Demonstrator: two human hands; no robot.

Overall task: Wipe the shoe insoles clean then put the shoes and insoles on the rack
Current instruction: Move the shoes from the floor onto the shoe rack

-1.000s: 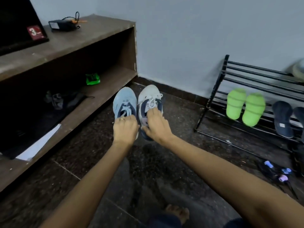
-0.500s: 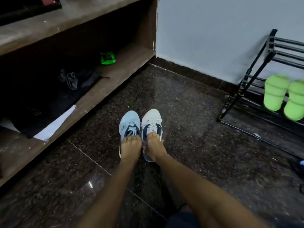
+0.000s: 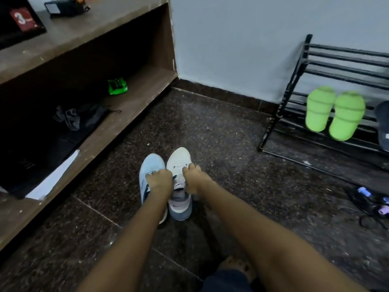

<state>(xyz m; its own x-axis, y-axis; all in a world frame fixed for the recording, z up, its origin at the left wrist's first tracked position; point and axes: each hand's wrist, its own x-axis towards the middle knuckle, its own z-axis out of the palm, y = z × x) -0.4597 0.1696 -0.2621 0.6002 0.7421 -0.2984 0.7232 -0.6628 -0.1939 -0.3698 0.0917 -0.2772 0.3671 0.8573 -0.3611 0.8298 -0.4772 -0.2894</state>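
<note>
- Two holds at centre frame, on the floor (image 3: pixel 231 144): my left grip (image 3: pixel 160 180) curls round the blue shoe (image 3: pixel 148 168), my right grip (image 3: pixel 194 179) round the white shoe (image 3: pixel 179 158).
- Light and soft-topped, I judge; take each by its collar.

bare forearms (image 3: pixel 248 220), dark-blue garment (image 3: pixel 226 281)

Open floor (image 3: pixel 221 131) to the rack (image 3: pixel 294 85) — green slippers (image 3: pixel 334 114) occupy its shelf.

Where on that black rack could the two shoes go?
On the rack, the top tier shows bare bars, as far as the frame reaches. The lower tier is crowded: green slippers and a dark insole beside them leave only a narrow gap by the left post. The floor left of the rack is bare too.
</note>
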